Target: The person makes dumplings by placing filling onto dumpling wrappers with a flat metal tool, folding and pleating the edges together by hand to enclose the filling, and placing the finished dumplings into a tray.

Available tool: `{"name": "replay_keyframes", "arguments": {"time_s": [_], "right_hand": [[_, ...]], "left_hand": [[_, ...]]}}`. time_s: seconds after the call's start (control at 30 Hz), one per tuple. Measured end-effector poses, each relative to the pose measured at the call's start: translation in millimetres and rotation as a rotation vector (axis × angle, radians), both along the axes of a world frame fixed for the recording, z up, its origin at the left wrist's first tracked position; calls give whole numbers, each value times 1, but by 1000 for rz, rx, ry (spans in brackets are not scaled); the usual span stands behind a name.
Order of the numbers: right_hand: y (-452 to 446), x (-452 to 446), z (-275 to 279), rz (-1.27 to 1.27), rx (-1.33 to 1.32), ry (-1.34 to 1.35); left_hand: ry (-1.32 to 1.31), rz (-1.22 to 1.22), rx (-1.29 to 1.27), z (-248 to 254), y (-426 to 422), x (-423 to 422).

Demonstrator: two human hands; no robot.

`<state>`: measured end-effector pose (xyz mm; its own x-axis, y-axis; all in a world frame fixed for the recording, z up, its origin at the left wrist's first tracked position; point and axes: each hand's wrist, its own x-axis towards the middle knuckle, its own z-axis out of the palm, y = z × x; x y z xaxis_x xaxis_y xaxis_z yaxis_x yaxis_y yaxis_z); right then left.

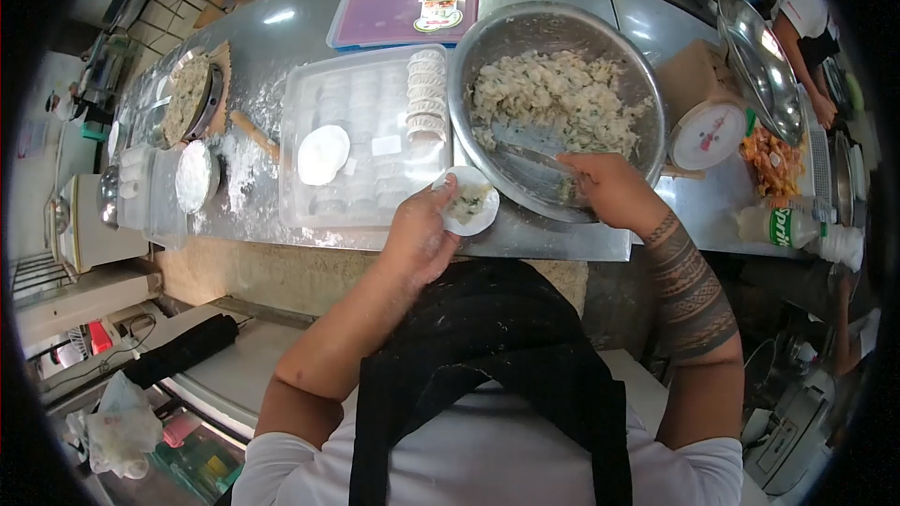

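Observation:
My left hand [422,232] is closed on the edge of a round dumpling wrapper [484,215], which carries a small dab of pale filling with green bits. In my right hand [614,191] is a thin metal spatula [532,156], its far end down in the large steel bowl [457,98]. Chopped filling [562,94] is heaped toward the bowl's far side. Left of the bowl, a clear plastic tray [298,98] holds a row of pleated dumplings [427,94] along its right side. A stack of white wrappers [323,155] lies on that tray.
A purple-lidded box [394,0] stands behind the tray. Leftward are a rolling pin [255,136], scattered flour and a floured round [197,176]. Right of the bowl stand a dial scale [708,136], a tilted steel bowl [764,66] and a Sprite bottle [778,227]. Another person [804,23] is at far right.

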<state>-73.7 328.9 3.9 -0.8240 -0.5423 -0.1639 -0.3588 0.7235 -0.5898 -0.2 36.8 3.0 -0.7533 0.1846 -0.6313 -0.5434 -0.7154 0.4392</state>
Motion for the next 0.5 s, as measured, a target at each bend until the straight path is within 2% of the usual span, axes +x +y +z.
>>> {"name": "replay_keyframes", "arguments": {"time_s": [0.17, 0.27, 0.37, 0.5], "right_hand": [[15, 0, 45, -262, -247, -553], [-1, 24, 85, -266, -289, -430], [-15, 45, 92, -36, -186, 42], [-40, 66, 109, -25, 30, 191]], "left_hand": [[24, 49, -102, 0, -15, -17], [20, 113, -116, 17, -24, -24], [33, 182, 7, 28, -35, -25], [43, 191, 183, 40, -39, -24]]}}
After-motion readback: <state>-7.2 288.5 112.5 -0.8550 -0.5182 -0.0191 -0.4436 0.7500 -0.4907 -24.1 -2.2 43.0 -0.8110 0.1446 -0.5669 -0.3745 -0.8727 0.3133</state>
